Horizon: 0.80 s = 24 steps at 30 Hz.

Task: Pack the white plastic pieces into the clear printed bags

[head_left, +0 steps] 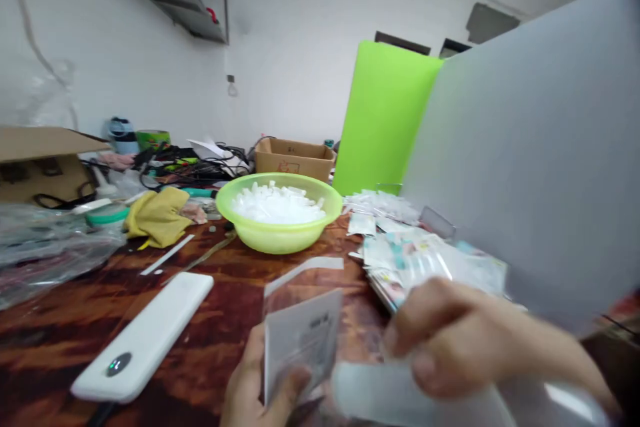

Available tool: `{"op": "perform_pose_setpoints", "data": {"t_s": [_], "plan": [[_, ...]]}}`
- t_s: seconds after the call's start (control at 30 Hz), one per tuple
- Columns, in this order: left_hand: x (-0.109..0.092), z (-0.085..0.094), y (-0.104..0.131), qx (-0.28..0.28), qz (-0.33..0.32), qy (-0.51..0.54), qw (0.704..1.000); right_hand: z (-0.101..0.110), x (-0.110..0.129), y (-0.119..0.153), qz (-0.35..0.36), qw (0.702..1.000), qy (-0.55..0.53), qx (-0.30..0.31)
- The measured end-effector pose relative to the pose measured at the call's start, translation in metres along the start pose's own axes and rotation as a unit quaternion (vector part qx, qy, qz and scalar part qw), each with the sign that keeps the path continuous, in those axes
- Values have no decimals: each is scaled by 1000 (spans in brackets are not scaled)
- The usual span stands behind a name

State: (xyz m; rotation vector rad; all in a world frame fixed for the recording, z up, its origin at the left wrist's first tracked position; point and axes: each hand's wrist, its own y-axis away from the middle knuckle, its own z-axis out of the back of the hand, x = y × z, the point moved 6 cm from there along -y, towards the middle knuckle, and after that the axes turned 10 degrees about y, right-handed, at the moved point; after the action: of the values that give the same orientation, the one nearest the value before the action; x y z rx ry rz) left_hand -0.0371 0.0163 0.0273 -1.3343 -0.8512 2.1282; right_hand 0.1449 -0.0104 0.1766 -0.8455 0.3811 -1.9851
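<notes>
My left hand (273, 380) is closed on a clear plastic bag with a white printed card (303, 340) in it. The bag's flap stands up open above the card, edged by a whitish strip (305, 270). To the right, my right hand (465, 340) is smeared by motion, its fingers curled. Whether anything sits between its thumb and fingers cannot be made out. A blurred, translucent whitish piece (373, 387) lies just below that hand, close to the thumb. Behind the right hand is a stack of printed packets (405, 253), partly covered by it.
A yellow-green bowl (280, 240) full of small white plastic pieces stands mid-table. At left are a white power bank (145, 340), a yellow cloth (160, 217) and crumpled plastic bags (50, 253). A cardboard box (295, 159) stands behind; a grey panel (530, 147) walls the right.
</notes>
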Motion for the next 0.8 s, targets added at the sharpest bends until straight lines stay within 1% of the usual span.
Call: {"op": "perform_pose_setpoints", "data": {"t_s": [0.03, 0.07, 0.1, 0.13, 0.17, 0.2, 0.23, 0.27, 0.3, 0.33, 0.37, 0.4, 0.43, 0.47, 0.53, 0.57, 0.6, 0.63, 0.67, 0.7, 0.73, 0.8], "plan": [[-14, -10, 0, 24, -37, 14, 999, -3, 11, 22, -12, 998, 43, -46], [-31, -19, 2, 44, -93, 18, 995, -6, 17, 41, -29, 992, 82, -89], [-46, -24, 6, 57, -155, 18, 986, -9, 18, 58, -52, 985, 104, -127], [-59, -27, 11, 64, -215, 14, 974, -14, 17, 72, -69, 980, 118, -143], [-69, -29, 16, 65, -270, 2, 961, -19, 15, 83, -73, 980, 124, -136], [-76, -30, 21, 65, -310, -15, 948, -24, 13, 93, -65, 983, 124, -122], [-80, -32, 25, 71, -331, -34, 940, -29, 12, 102, -55, 985, 126, -102], [-83, -34, 28, 84, -341, -52, 935, -33, 10, 110, -53, 985, 133, -91], [-86, -38, 31, 102, -349, -64, 929, -35, 10, 119, -56, 984, 143, -93], [-90, -42, 34, 118, -355, -73, 924, -37, 9, 127, -65, 980, 153, -109], [-95, -46, 36, 127, -362, -77, 920, -39, 7, 135, -90, 975, 158, -129], [-100, -51, 37, 130, -368, -80, 917, -40, 6, 143, -108, 968, 159, -158], [-106, -55, 39, 127, -374, -81, 915, -41, 5, 150, -129, 958, 156, -203], [-112, -60, 39, 119, -381, -80, 913, -41, 3, 158, -151, 941, 150, -263], [-122, -67, 40, 106, -390, -83, 911, -40, 1, 174, -176, 889, 146, -398], [-127, -71, 40, 103, -396, -86, 908, -39, 1, 181, -177, 863, 157, -447], [-131, -74, 40, 103, -400, -89, 906, -40, 1, 184, -169, 849, 180, -467], [-134, -77, 39, 108, -403, -93, 904, -41, 2, 184, -158, 851, 213, -454], [-137, -79, 38, 112, -407, -94, 902, -43, 4, 184, -143, 857, 253, -426], [-139, -81, 37, 118, -405, -96, 901, -45, 5, 186, -138, 856, 294, -403], [-141, -83, 35, 124, -402, -93, 902, -45, 7, 190, -140, 846, 333, -393], [-142, -87, 32, 132, -395, -77, 906, -44, 13, 203, -133, 817, 392, -401]]}}
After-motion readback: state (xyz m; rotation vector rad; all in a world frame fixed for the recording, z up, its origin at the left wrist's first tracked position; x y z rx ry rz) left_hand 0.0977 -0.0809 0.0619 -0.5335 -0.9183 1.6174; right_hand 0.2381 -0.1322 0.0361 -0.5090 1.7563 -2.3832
